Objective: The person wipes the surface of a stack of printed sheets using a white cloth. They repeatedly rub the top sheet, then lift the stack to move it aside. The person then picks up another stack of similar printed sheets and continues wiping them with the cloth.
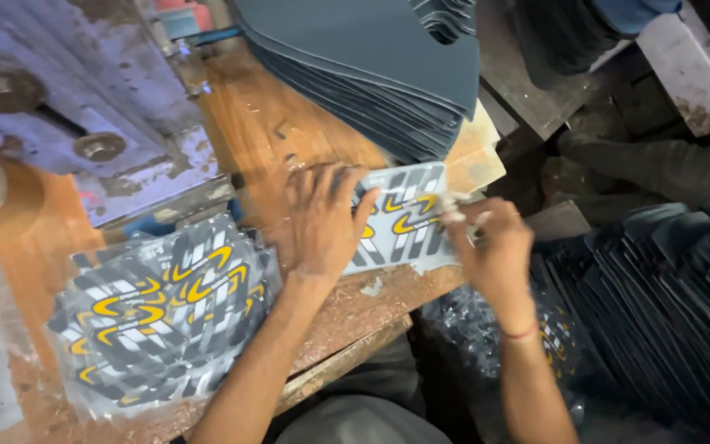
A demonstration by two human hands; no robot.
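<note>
A printed transfer sheet (408, 212) with grey, white and yellow curved marks lies on the worn wooden bench (256, 131). My left hand (322, 215) presses flat on its left part, fingers spread. My right hand (491, 242) pinches the sheet's right edge, where a thin clear film lifts off. A thread band circles my right wrist.
A stack of the same printed sheets (158, 308) lies at the bench's left front. A tall pile of dark grey cut pieces (371, 66) sits behind. More dark pieces (667, 296) are stacked at the right. A metal press plate (84, 115) is at the upper left.
</note>
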